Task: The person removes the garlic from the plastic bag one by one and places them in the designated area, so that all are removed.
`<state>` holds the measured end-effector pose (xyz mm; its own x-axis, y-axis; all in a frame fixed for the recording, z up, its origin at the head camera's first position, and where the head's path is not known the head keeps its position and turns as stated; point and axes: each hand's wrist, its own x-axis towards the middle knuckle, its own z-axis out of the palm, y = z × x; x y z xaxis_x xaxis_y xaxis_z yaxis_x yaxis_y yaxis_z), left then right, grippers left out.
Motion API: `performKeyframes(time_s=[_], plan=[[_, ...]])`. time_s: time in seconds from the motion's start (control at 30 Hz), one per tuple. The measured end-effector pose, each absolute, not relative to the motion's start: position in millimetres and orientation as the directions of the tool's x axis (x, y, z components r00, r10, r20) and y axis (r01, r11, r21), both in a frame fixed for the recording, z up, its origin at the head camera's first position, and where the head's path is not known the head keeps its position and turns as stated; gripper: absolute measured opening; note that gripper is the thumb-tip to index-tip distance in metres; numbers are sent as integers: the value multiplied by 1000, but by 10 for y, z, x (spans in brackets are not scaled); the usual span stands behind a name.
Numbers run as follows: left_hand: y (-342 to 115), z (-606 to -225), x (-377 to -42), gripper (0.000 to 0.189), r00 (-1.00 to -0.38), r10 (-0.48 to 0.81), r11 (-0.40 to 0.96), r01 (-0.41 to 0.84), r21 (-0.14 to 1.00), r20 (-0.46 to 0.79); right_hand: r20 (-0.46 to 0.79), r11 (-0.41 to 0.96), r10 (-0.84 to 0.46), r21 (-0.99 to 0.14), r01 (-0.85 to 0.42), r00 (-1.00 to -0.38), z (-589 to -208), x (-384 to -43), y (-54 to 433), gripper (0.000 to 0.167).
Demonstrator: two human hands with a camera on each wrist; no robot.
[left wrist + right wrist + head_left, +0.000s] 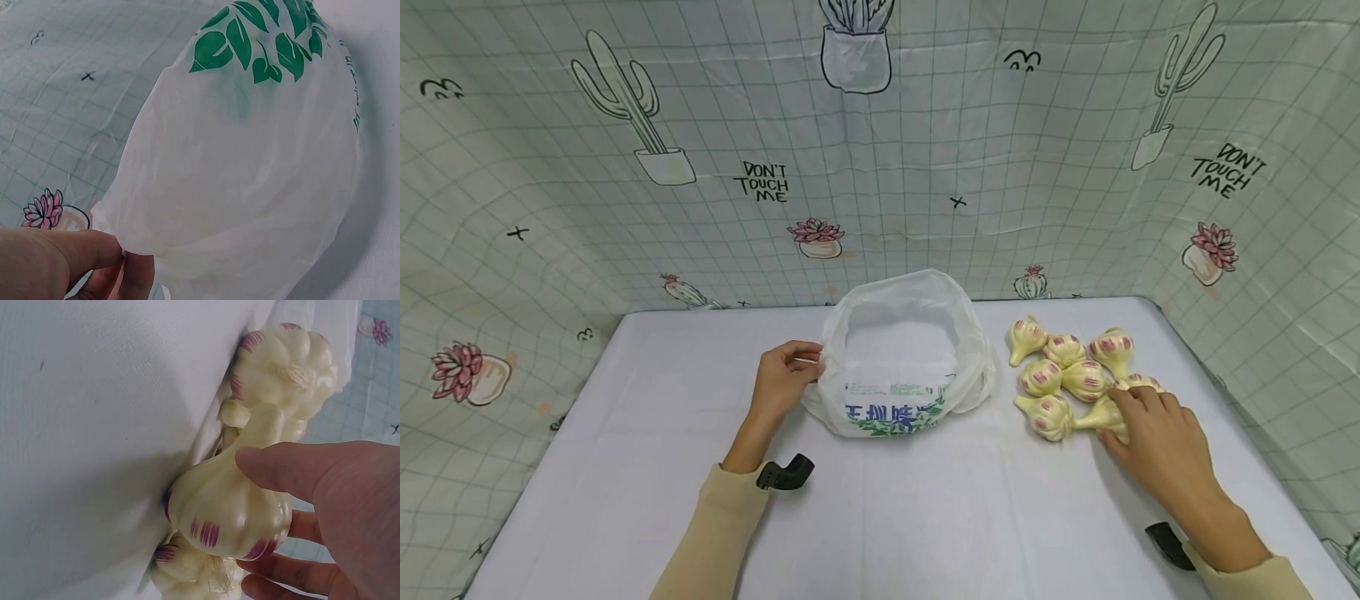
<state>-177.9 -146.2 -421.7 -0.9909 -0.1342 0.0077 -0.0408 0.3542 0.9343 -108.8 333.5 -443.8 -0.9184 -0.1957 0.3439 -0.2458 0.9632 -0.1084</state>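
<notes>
A white translucent plastic bag (895, 410) stands on the table with its mouth spread wide. Blue characters and green leaves are printed on its front. At its left side my left hand (781, 379) pinches the rim between thumb and fingers, as the left wrist view also shows beside the bag wall (237, 187). On the right lies a cluster of several garlic bulbs (1084, 379), pale yellow with purple streaks. My right hand (1165, 442) grips one garlic bulb (231, 500) at the cluster's near right, thumb on its neck and fingers on the far side.
A white cloth covers the table (880, 517). Behind it and along both sides hangs a grid-patterned curtain (895, 167) with cactus drawings. A dark curved piece (786, 473) sits at the left wrist, another (1168, 546) at the right.
</notes>
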Motion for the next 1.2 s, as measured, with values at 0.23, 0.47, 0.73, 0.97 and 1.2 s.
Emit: performKeyframes(time_s=[0.23, 0.47, 0.73, 0.97, 1.2], plan=[[-1469, -4220, -1781, 24, -990, -139, 359, -34, 933, 17, 344, 963, -197, -109, -247, -918, -4371, -1044, 3340, 64], [-1476, -4234, -1777, 24, -990, -143, 360, -34, 932, 19, 364, 960, -204, -110, -259, -909, -4312, -1039, 3354, 63], [-1480, -4232, -1778, 24, -989, -145, 353, -42, 935, 11, 453, 938, -245, -112, -327, -857, -4296, -1091, 3380, 58], [-1490, -4240, -1785, 24, -990, -144, 354, -44, 934, 8, 477, 916, -279, -129, -380, -834, -4282, -1186, 3431, 56], [-1498, -4233, -1774, 23, -989, -149, 333, -38, 942, 12, 494, 909, -284, -133, -395, -821, -4284, -1285, 3540, 55]])
